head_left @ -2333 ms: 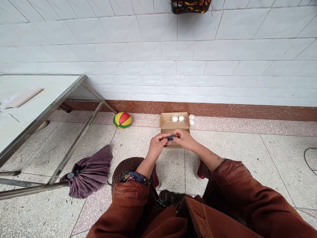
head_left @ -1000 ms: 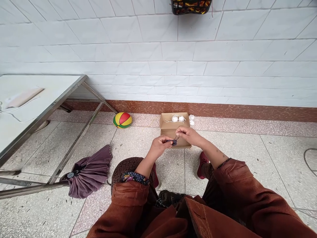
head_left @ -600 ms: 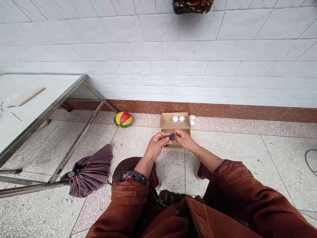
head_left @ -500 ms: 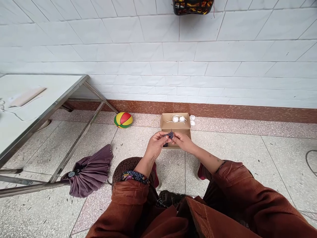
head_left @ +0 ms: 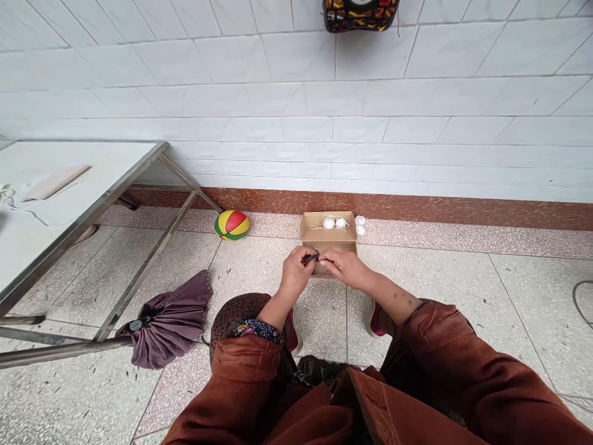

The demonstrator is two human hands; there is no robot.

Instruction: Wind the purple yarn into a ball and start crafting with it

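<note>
My left hand [head_left: 296,267] pinches a small bundle of dark cord [head_left: 311,257], its fingers closed round most of it. My right hand [head_left: 341,266] meets it from the other side, thumb and fingers closed at the bundle's right end. A short loose end sticks up between the hands. Directly beneath and behind them sits an open cardboard box [head_left: 352,247] on the floor, partly covered by my hands. Two white balls of string [head_left: 334,222] rest against its raised lid, with strands trailing from them.
White round pieces [head_left: 360,225] lie right of the box. A striped ball [head_left: 231,225] sits by the wall. To the left are a metal-framed table [head_left: 134,162] and a folded purple umbrella [head_left: 171,321]. A patterned black bag [head_left: 360,17] is against the tiled wall.
The dark cord has turned from a visible round coil to a narrower bundle, mostly inside my left fingers. My right hand has shifted slightly, its fingers now more bent over.
</note>
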